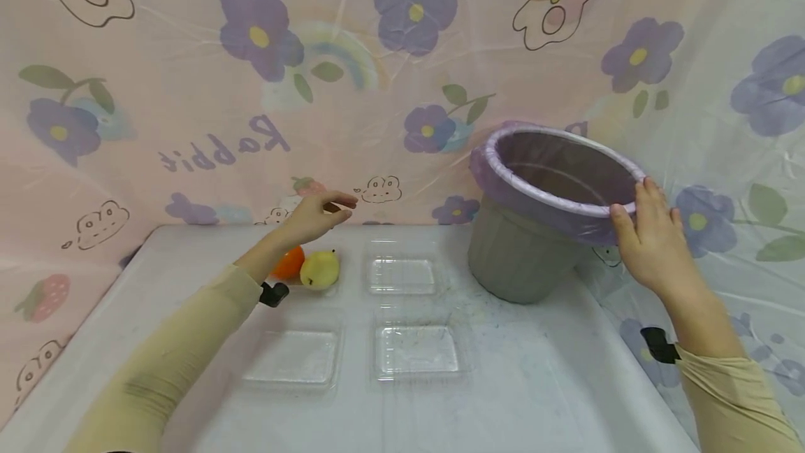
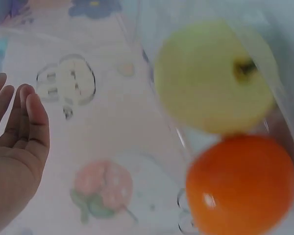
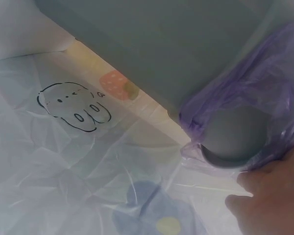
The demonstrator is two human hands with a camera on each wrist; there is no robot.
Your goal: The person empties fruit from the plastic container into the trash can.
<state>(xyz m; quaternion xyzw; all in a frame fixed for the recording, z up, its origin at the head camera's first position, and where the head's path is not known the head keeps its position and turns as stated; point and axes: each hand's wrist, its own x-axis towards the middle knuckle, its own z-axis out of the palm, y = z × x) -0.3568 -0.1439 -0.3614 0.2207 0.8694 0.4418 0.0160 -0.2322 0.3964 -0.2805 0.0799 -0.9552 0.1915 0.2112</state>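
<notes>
My left hand (image 1: 317,219) hovers over the fruit at the back left, fingers loosely bent and holding nothing. Beneath it, an orange round fruit (image 1: 289,263) and a pale yellow-green pear (image 1: 321,270) lie side by side in a clear plastic container. The left wrist view shows the pear (image 2: 215,78) and the orange fruit (image 2: 242,186) up close, with the left hand (image 2: 17,147) apart from them. On the right, my right hand (image 1: 657,247) rests at the rim of a grey trash bin (image 1: 522,250) lined with a purple bag (image 1: 478,170), fingers mostly straight.
Three more clear plastic containers sit on the white table: one behind (image 1: 402,277), one front left (image 1: 292,358) and one front middle (image 1: 418,349). A patterned sheet (image 1: 352,110) hangs behind and along the sides.
</notes>
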